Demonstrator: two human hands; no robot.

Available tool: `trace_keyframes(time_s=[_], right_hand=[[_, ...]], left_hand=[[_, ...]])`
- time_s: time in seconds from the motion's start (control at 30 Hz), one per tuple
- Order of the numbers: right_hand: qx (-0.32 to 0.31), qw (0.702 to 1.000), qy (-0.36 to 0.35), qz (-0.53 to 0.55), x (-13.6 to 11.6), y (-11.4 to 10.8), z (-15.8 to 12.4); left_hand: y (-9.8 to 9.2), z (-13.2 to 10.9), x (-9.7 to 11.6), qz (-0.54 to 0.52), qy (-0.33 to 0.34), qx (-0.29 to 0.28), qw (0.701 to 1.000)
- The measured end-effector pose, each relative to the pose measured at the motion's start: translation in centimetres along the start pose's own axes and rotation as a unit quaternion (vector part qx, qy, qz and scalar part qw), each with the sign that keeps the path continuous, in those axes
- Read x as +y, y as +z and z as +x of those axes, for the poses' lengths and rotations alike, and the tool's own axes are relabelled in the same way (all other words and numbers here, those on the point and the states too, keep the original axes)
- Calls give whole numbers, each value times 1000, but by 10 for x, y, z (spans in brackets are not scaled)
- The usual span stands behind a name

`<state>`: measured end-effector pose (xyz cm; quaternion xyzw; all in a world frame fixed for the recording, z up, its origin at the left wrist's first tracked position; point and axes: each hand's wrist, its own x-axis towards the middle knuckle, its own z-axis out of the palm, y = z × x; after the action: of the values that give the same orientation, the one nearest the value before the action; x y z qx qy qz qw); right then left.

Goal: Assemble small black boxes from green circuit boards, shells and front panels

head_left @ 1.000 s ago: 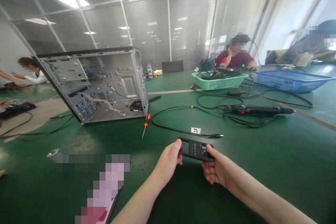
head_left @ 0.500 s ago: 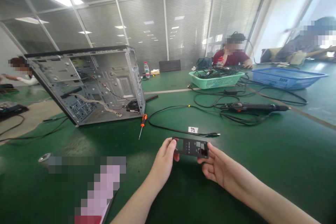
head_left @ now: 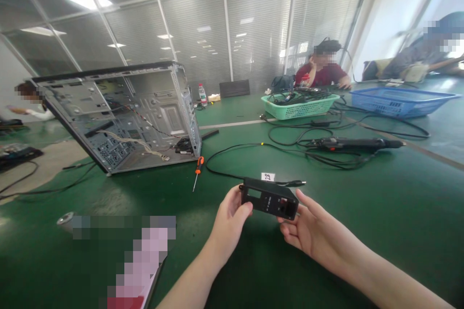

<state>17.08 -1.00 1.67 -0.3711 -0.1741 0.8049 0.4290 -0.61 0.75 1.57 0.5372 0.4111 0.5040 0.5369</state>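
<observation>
Both my hands hold a small black plastic panel [head_left: 268, 197] with cut-out openings, just above the green table. My left hand [head_left: 229, 222] pinches its left end with thumb and fingers. My right hand [head_left: 308, 229] grips its right end, fingers curled under it. The panel stands tilted up on edge, its face toward me. Beyond it lie a white label marked 28 [head_left: 268, 176] and a black cable plug [head_left: 295, 183].
An open grey computer case [head_left: 123, 116] leans at the left, with an orange-handled screwdriver [head_left: 197, 169] beside it. A black electric screwdriver [head_left: 357, 143] and tangled cables lie at the right. A green basket [head_left: 300, 106] and a blue basket [head_left: 402, 101] stand behind. Other people sit at the far edges.
The panel has been turned from lying nearly flat to standing tilted up toward me. Both hands kept their grip on its ends and rose slightly.
</observation>
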Motion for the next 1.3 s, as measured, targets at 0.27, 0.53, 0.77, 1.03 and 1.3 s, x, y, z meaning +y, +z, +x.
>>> trace_keyframes(time_s=[0.27,0.53,0.77,1.03,1.3], right_hand=[[-9,1000,1,-4,2,-5,2],[4,1000,25,4,2,-6,4],[-24,998,-12,-55,6,-11,5],[53,804,-333,-490,12,-21,9],[86,545,-503,-666,11,-21,0]], left_hand=[[-1,1,-8,8,32,21,999],[-3,2,-12,3,26,16,1000],[-4,4,-12,-11,5,42,999],[-8,0,-19,-87,-60,-27,994],[-3,-6,-5,-47,-76,-33,995]])
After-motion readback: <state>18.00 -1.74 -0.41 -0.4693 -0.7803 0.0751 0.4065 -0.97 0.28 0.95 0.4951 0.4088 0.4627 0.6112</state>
